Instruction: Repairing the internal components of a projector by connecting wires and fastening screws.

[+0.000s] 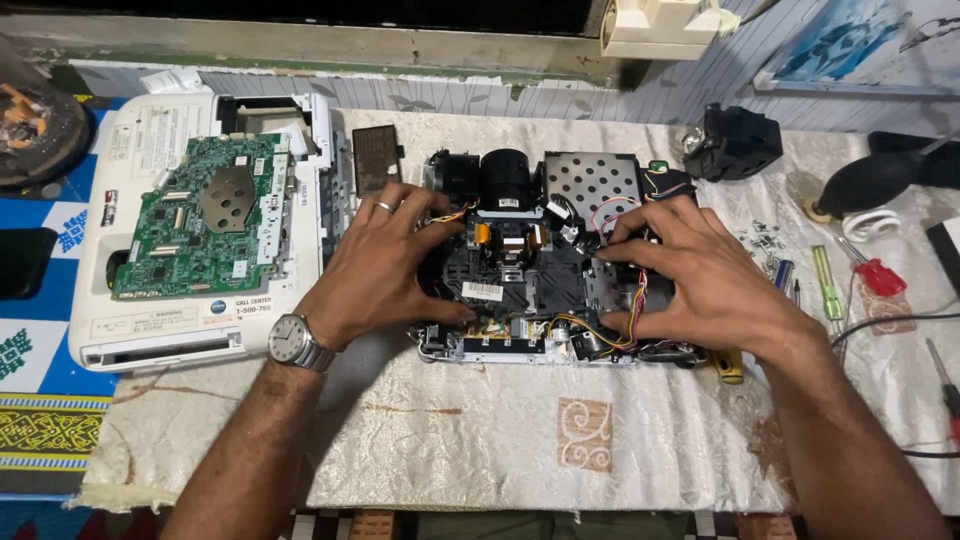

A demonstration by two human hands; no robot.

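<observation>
- on the cream patterned tablecloth (480,440), at the middle of the bench, i see the opened projector chassis (545,265), its black lens barrel (505,175) pointing away from me.
- left of it lies the white top cover (150,330), upside down, with a green circuit board (205,225) resting in it.
- my left hand (385,265), ring and wristwatch (293,340) on, is spread over the chassis's left side, fingertips pressing into the black frame; nothing lifted.
- my right hand (690,280) grips the right side, fingers curled by the coloured wire bundle (640,290).
- right of the chassis: a red-handled screwdriver (872,270), a green one (826,283), and loose screws (762,240) just beside them.
</observation>
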